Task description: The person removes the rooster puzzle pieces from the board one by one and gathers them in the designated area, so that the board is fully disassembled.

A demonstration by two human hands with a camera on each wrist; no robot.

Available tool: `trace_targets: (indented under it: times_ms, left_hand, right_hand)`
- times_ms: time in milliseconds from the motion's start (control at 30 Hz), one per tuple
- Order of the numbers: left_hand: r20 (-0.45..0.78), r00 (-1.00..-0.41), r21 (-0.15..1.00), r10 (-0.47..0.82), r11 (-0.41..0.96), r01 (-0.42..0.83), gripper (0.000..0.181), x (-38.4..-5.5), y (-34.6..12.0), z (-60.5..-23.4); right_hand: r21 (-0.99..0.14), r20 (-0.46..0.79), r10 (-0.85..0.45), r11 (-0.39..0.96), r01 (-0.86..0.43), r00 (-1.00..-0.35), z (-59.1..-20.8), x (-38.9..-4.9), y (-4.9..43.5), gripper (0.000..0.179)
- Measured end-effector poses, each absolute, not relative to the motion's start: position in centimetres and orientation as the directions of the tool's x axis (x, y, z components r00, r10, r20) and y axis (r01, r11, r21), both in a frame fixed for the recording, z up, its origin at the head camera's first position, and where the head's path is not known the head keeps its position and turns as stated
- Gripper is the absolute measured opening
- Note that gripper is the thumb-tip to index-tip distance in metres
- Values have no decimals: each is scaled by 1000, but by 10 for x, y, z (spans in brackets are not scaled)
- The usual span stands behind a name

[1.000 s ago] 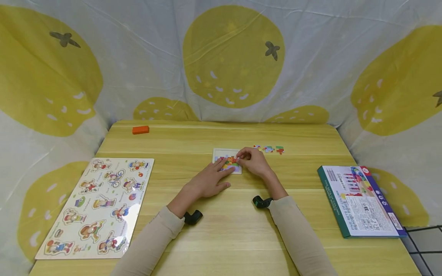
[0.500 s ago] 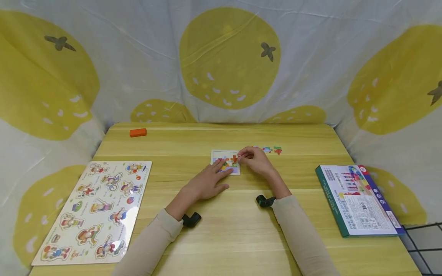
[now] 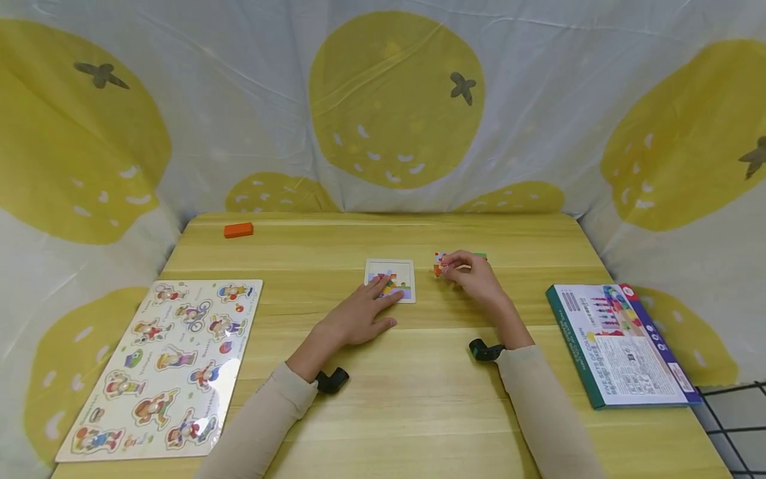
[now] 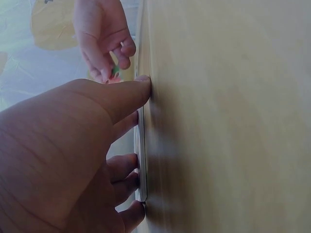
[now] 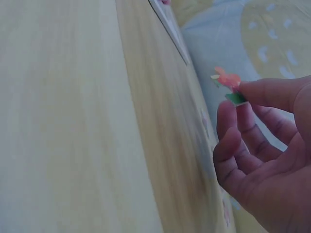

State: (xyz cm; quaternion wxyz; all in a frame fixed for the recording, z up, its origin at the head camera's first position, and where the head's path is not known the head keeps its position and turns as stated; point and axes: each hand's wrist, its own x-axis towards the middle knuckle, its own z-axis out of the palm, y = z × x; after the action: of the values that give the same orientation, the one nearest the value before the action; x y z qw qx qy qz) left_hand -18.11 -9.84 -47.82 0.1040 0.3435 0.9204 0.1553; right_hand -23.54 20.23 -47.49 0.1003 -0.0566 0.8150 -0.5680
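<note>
Orange-and-green piece (image 5: 231, 79), small, pinched in the fingers of the right hand (image 3: 477, 279). Pale-rimmed square puzzle (image 3: 395, 267), partly filled, under outstretched fingers of the left hand (image 3: 359, 315).

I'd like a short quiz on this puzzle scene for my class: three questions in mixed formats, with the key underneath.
1. Multiple choice: What is in the grip of the right hand?
A) an orange block
B) a jigsaw piece
C) nothing

2. True or false: The left hand is lifted clear of the puzzle tray.

3. Fill in the gaps: On the table, the sports-figure board lies at the person's ____ and the bead-set box at the person's ____.

Key:
1. B
2. False; its fingers touch the puzzle tray.
3. left; right
</note>
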Motion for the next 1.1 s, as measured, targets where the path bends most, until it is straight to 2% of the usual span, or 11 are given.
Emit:
trace_targets:
  times_ms: [267, 733, 933, 1100]
  left_hand:
    - [-85, -744, 344, 662, 721, 602, 61, -181, -97, -481]
    - [-73, -741, 347, 668, 713, 609, 61, -181, -98, -480]
    - [-80, -738, 355, 670, 711, 607, 61, -179, -98, -474]
    - [-92, -741, 354, 665, 717, 600, 61, -179, -98, -474]
  right_hand:
    - [-912, -104, -92, 406, 58, -990, -480, -230, 238, 25]
    - [-913, -126, -34, 395, 103, -991, -485, -227, 273, 35]
    - [-878, -125, 9, 464, 114, -992, -483, -225, 284, 39]
    - [-836, -105, 59, 535, 120, -993, -483, -225, 290, 36]
